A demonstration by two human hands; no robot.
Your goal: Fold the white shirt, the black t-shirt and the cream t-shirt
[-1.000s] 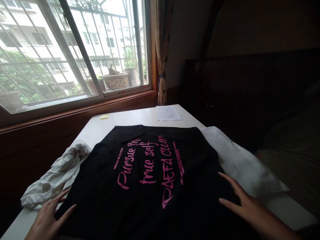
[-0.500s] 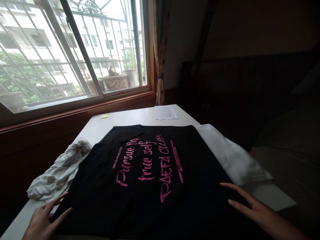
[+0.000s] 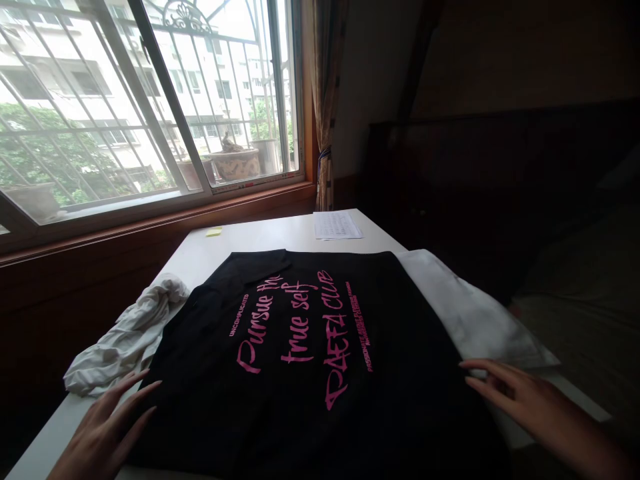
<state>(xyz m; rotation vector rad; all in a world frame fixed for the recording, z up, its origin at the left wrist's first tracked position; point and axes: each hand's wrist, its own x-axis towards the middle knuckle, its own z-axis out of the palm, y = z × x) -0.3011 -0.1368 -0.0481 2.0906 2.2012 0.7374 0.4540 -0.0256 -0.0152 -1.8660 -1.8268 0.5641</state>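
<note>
Head view: a black cloth T-shirt [image 3: 410,333] with pink lettering [image 3: 300,337] is lying on a white tabletop [image 3: 265,233], between both hands.
Neither hand is clearly nearer: the left hand [image 3: 103,427], fingers spread, is overlapping the shirt's left edge; the right hand [image 3: 520,397] is sitting at the right edge, thumb and forefinger close together — pinching or not, one cannot tell. The shirt is looking mostly flat, lettering running away from the person.

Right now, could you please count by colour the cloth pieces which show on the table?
Black: 1, the printed shirt
White: 2, the crumpled cloth and the flatter cloth; whether they join beneath the shirt is hidden
Total: 3 showing
</note>
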